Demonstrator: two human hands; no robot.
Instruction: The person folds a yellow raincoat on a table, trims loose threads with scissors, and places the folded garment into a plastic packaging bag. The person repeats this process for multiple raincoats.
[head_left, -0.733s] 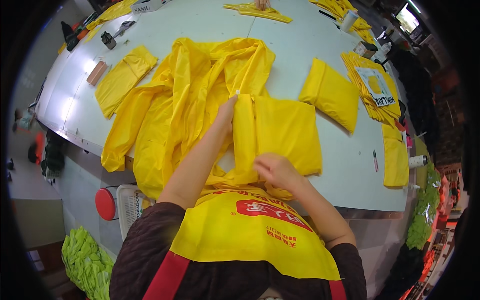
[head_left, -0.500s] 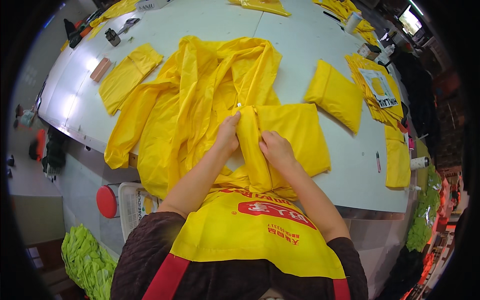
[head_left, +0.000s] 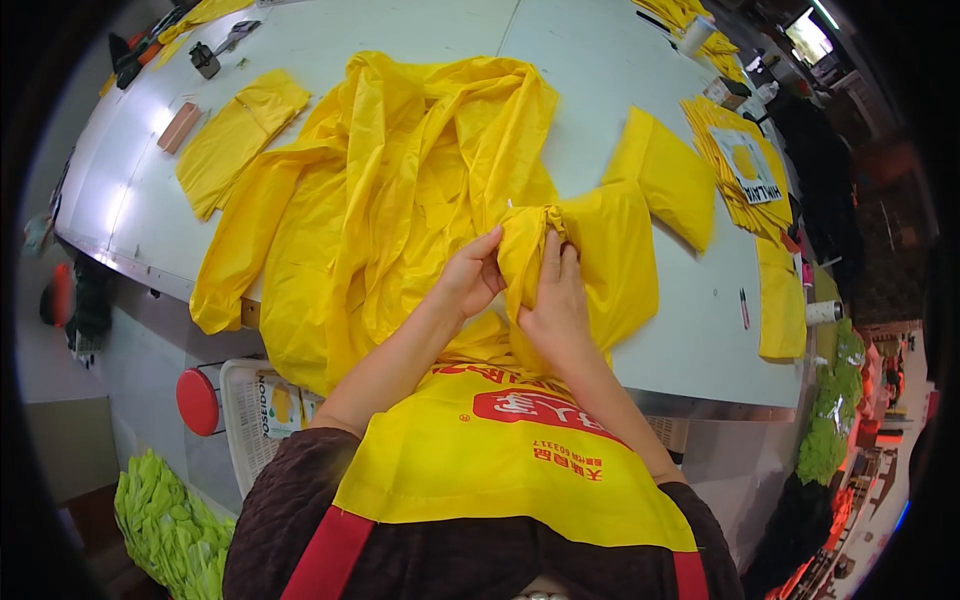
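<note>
A large yellow raincoat [head_left: 410, 170] lies loosely spread on the table in front of me, one sleeve running down to the near left edge. Against its right side is a folded yellow garment [head_left: 620, 245] of the same thin, shiny cloth. My left hand [head_left: 473, 275] grips the left edge of this folded garment between thumb and fingers. With fingers pointing away from me, my right hand [head_left: 557, 305] holds the cloth close beside it; its thumb is partly hidden. Between the hands the cloth is lifted and bunched at the top, where a small white tag shows.
Flat yellow packs lie left [head_left: 240, 140] and right [head_left: 665, 180] on the pale table [head_left: 700, 330]. Beyond the right one is a stack of yellow pieces [head_left: 715, 150]. A pen [head_left: 744, 308] lies near the right edge. Below the left edge stand a red stool [head_left: 197, 402] and a white basket [head_left: 240, 420].
The folded garment's left part, flat before, is now raised and bunched between my hands. My right hand has moved up with its fingers straightened; my left has shifted slightly right.
</note>
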